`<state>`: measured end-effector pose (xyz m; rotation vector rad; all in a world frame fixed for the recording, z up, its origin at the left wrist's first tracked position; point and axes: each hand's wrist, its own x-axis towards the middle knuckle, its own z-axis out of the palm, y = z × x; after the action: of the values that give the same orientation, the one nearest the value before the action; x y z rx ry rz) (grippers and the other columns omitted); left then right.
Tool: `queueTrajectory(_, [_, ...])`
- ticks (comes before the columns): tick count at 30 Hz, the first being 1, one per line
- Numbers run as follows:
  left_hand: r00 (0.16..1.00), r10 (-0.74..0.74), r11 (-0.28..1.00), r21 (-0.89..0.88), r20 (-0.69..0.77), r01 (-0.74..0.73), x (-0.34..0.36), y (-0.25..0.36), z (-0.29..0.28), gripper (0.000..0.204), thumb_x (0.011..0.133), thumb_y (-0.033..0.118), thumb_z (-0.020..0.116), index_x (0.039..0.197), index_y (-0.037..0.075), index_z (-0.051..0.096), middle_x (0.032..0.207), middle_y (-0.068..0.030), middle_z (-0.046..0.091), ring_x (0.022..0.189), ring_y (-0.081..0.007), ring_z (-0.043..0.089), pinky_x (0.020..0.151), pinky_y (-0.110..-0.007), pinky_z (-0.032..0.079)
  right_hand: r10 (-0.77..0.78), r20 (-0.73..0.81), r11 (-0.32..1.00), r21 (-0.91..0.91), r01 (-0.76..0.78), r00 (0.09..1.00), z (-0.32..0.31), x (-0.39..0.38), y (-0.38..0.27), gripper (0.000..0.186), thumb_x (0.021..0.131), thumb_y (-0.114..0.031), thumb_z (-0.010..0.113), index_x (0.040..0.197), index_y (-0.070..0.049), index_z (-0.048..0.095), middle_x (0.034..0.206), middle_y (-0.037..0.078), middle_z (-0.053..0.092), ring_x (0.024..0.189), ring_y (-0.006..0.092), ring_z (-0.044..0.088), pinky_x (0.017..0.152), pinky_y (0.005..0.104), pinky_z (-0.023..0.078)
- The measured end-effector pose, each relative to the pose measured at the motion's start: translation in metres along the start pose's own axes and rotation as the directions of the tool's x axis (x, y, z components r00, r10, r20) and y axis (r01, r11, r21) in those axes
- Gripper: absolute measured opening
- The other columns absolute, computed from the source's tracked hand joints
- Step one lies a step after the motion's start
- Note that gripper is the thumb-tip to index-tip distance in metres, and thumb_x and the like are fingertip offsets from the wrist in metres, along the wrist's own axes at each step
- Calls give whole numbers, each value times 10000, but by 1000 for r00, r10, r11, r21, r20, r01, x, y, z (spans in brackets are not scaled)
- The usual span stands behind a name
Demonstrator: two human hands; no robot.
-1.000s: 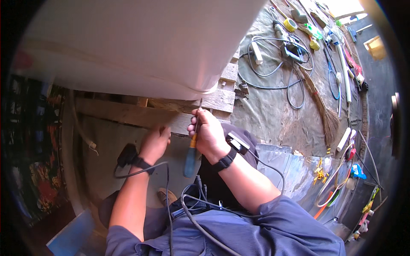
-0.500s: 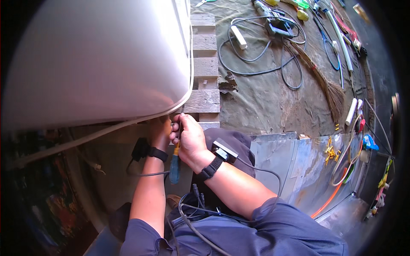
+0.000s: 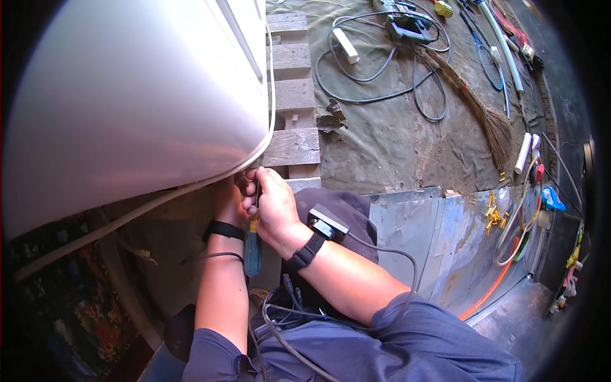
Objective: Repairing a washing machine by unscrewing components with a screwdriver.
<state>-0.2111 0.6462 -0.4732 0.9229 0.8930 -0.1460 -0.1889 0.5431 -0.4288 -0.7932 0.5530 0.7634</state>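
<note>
A screwdriver (image 3: 252,254) with a blue handle and yellow collar hangs handle-down from my right hand (image 3: 275,207). The fingers of that hand are closed round its shaft, just below the rim of a large white casing (image 3: 146,95). My left hand (image 3: 230,194) reaches up close beside it, under the same rim. Its fingers are mostly hidden behind the right hand and the casing, so what they do does not show. A whitish cord (image 3: 184,190) runs along the casing's lower edge, right above both hands.
Beside the casing lies a slatted wooden pallet (image 3: 293,146). On the floor cloth are a power tool (image 3: 407,28) with a looped cable, a white power strip (image 3: 345,46), a straw broom (image 3: 490,124) and a racket (image 3: 490,67). Yellow pieces (image 3: 494,216) lie on sheet metal at right.
The casing and pallet sit slightly further left in view. Both hands and the screwdriver have shifted a little left with them; the right hand's grip looks the same.
</note>
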Motion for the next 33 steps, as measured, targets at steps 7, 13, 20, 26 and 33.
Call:
queueTrajectory(7, [994,71,985,164,-85,-57,4,-12,-3,497,962,482,428,734,69,581,505,18,450,303,-82,352,274,-234,275,-17,7,1000,-14,17,1000,1,0,0,264,1009,-260,396,923,-56,539,720,7,527,506,105,508,447,228,368])
queueTrajectory(13, [995,61,994,94,-75,-54,7,-11,-7,504,966,483,415,769,52,587,510,5,461,308,-90,368,271,-237,284,-3,6,1000,-18,3,1000,0,0,0,261,1008,-257,402,915,-55,537,715,8,522,508,106,510,444,230,368])
queueTrajectory(20, [1000,9,995,-96,4,-8,10,-13,-12,593,955,559,370,752,44,583,493,-5,449,309,-94,375,273,-235,290,0,8,1000,12,0,1000,0,0,1,261,1009,-256,405,917,-52,538,718,12,529,517,107,517,448,229,371])
queueTrajectory(26, [995,68,971,234,-72,-50,15,-15,-16,557,971,520,361,734,54,554,486,-7,439,305,-98,378,273,-242,305,8,0,1000,-3,-8,1000,1,0,-1,263,1011,-255,398,917,-52,537,717,10,531,512,107,519,451,228,374])
queueTrajectory(33, [992,-40,971,-231,123,68,4,-7,-5,546,973,529,336,834,49,555,502,-2,452,304,-105,383,269,-245,313,1,-8,1000,-10,-1,1000,-2,2,-1,249,1010,-258,401,932,-58,528,713,11,529,506,109,519,451,226,378])
